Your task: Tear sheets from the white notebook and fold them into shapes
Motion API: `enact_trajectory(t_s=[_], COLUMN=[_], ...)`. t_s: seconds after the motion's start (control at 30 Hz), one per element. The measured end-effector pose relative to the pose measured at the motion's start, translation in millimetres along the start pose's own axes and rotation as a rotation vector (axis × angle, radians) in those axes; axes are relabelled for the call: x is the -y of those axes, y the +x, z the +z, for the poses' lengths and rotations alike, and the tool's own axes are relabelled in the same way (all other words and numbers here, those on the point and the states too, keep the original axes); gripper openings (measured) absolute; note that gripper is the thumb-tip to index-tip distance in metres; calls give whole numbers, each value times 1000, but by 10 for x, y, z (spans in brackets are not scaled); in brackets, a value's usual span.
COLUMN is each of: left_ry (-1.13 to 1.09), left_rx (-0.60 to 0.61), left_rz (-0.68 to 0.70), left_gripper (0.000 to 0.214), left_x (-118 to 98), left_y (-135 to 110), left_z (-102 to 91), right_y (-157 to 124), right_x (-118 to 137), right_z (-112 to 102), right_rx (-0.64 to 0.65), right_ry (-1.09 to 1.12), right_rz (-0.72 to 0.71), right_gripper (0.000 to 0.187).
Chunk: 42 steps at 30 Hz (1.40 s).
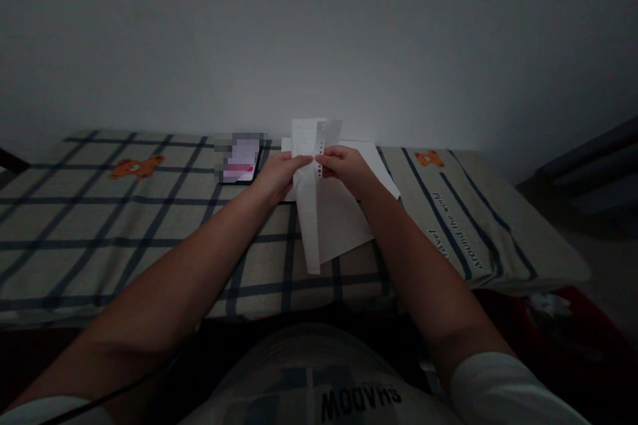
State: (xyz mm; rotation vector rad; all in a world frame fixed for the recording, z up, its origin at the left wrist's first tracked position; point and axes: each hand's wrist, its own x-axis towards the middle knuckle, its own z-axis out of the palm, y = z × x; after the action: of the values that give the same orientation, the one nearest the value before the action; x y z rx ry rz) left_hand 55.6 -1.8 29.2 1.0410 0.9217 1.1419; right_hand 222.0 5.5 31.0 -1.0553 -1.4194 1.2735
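Both hands hold one sheet of loose-leaf paper (308,206) above the table, in the middle of the head view. It is folded or bent lengthwise, and a row of punched holes runs along one edge. My left hand (282,176) is closed on its left side, thumb lying across the front. My right hand (343,166) pinches the holed edge, with its fingertips close to the left thumb. Beneath and behind, more white paper (376,169) lies flat on the checked tablecloth (164,212), partly hidden by the right hand and forearm.
A phone (242,163) with a lit, partly blurred screen lies left of the paper. A pale wall (319,40) rises behind the table. Below the table's right end is a red container (573,319) with something white and crumpled in it.
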Motion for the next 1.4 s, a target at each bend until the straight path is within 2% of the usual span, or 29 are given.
enact_trajectory(t_s=[0.23,0.5,0.87,1.23,1.4], left_ry=[4,37,15,-22,-32], left_rx=[-29,-74,-83,-77,-90], left_rz=[-12,22,34,5,20], left_gripper=[20,25,29,23,24], left_x=[41,9,40,22,21], left_y=[24,-10,22,11,4], left_z=[-27,8,-3,10,16], right_y=[-20,-34,8,-1,13], right_x=[22,10,-28,-25,-33], right_z=[33,36,33,35,19], right_rx=[-6,36,35,47,75], right_ry=[-47,-62,-9,-50,0], right_rz=[-29,-56,-47,-139,-55], right_gripper=[15,22,19,24,27])
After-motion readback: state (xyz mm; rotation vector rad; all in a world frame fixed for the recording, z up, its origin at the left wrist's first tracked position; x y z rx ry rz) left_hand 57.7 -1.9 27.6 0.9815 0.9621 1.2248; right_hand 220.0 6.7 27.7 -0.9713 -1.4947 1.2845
